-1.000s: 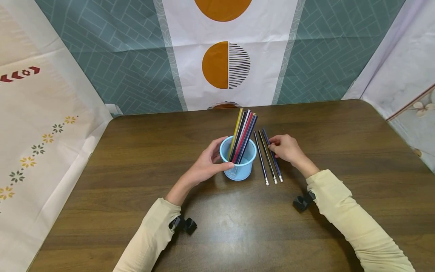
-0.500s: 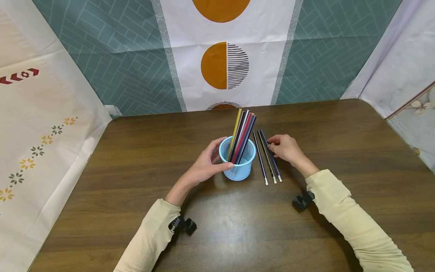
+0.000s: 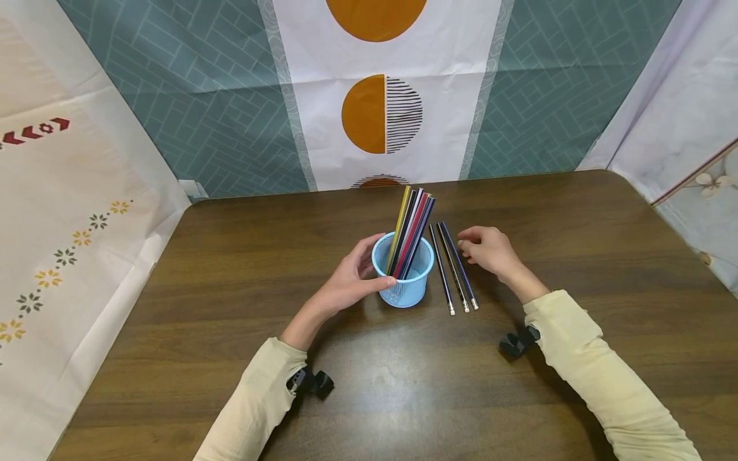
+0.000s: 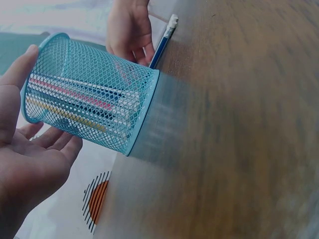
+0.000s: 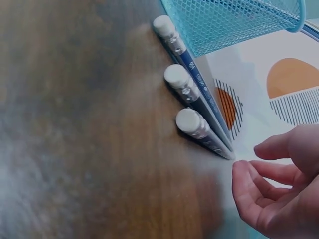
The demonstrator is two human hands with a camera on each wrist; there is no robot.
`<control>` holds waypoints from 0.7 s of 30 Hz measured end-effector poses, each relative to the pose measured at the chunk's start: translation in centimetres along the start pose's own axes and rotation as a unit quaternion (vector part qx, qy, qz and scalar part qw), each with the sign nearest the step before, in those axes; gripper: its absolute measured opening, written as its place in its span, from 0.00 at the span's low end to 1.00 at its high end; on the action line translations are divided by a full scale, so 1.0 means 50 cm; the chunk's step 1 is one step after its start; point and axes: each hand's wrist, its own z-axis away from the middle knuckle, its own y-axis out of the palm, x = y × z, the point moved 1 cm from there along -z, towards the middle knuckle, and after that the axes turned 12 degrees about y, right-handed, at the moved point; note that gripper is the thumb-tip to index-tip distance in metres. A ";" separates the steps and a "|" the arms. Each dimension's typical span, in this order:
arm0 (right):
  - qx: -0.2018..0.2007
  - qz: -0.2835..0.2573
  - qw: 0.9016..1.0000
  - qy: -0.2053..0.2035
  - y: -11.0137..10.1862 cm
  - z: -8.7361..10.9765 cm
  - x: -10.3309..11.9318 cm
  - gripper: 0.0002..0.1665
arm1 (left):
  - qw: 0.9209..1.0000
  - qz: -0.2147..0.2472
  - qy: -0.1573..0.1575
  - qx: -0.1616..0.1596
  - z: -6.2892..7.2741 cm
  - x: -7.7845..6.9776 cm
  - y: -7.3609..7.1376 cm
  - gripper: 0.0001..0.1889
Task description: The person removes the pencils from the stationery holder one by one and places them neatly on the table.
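Note:
A light blue mesh pencil cup (image 3: 406, 293) stands upright on the table, with several pencils (image 3: 410, 224) leaning in it, yellow, black, red and dark blue among them. My left hand (image 3: 348, 282) grips the cup from its left side, thumb at the near rim and fingers round the back. To the cup's right lie three pencils, their white erasers toward me: a left one (image 3: 441, 269), a middle one (image 3: 454, 269) and a right one (image 3: 463, 272). Just right of them, my right hand (image 3: 487, 250) hovers with loosely bent fingers, nothing between thumb and fingertips in the right wrist view.
The brown wooden table (image 3: 230, 320) reaches back to a patterned cloth (image 3: 230, 96) hanging behind it. A cream cloth (image 3: 75, 256) hangs on the left and a white one (image 3: 686, 147) on the right. Black wrist cameras sit on both sleeves.
The far end of the right pencil has swung left against the middle one. My right hand has then drawn off it slightly to the right. The left hand and cup have stayed put.

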 end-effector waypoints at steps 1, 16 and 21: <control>-0.005 -0.004 1.000 -0.004 -0.001 0.001 0.001 0.18 | 1.000 0.001 -0.003 0.000 0.000 -0.002 0.000 0.39; 0.004 -0.060 0.997 -0.050 -0.021 0.039 0.056 0.19 | 1.000 -0.008 0.008 -0.001 0.001 0.007 -0.001 0.38; 0.018 -0.092 0.994 -0.062 -0.017 0.051 0.074 0.18 | 1.000 -0.008 0.013 -0.001 0.001 0.008 -0.001 0.38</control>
